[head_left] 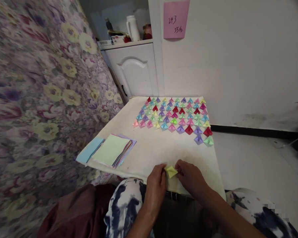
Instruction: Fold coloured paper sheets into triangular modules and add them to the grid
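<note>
A small folded yellow paper piece point(171, 171) is held between my two hands at the table's near edge. My left hand point(157, 180) pinches its left corner. The fingertips of my right hand point(190, 173) are closed on its right corner. Beyond my hands, rows of small folded paper pieces point(172, 127) in red, pink, purple, blue, green and yellow cover the far right part of the table. To the left lies a stack of coloured paper sheets point(111, 148), pale green on top, with blue paper point(90, 150) beside it.
The cream-covered table point(129, 119) stands against a white wall point(228, 59). A floral curtain point(52, 92) hangs along the left. Behind is a white cabinet point(136, 71) with a white jug point(132, 28) on its shelf. A pink note point(175, 19) is stuck to the wall.
</note>
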